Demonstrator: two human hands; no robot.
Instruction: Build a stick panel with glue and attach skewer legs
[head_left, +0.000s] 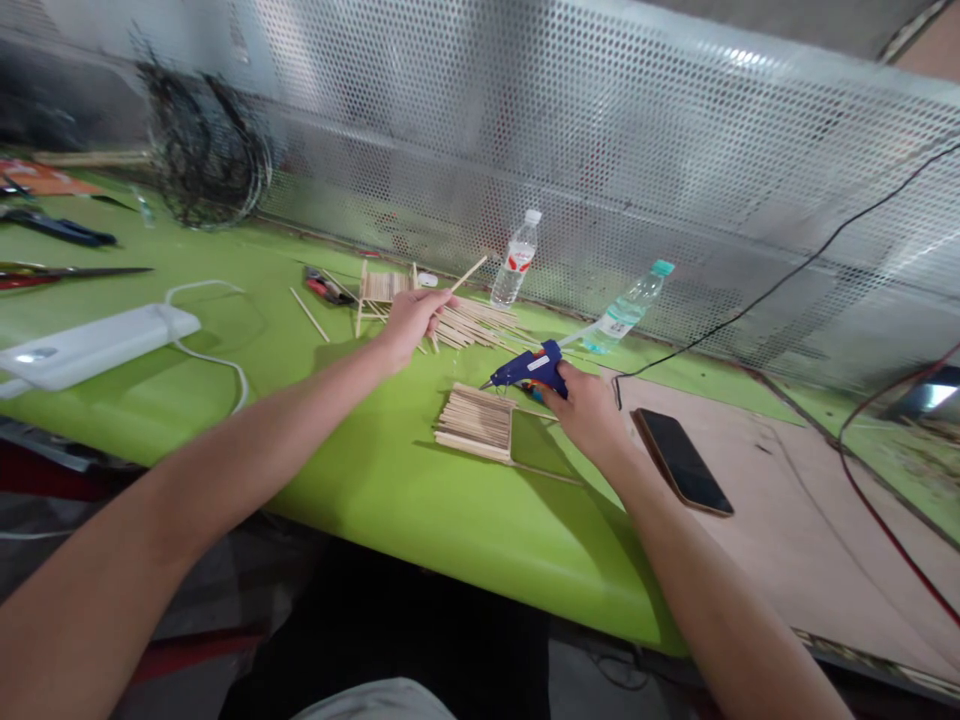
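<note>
My right hand (589,408) grips a blue hot glue gun (525,369), its nozzle pointing left just above a flat panel of glued wooden sticks (475,423) on the green table (390,490). My left hand (414,317) reaches farther back to a loose pile of wooden sticks (480,326). Its fingers are pinched on one stick (466,275) that angles up to the right. A second small stick frame (381,288) stands behind the left hand.
Two plastic water bottles (516,259) (627,308) lie by the perforated metal wall. A phone (681,461) rests right of my right hand. A white power bank with cable (90,346), pliers (324,288), scissors (71,272) and a wire coil (202,150) are at left.
</note>
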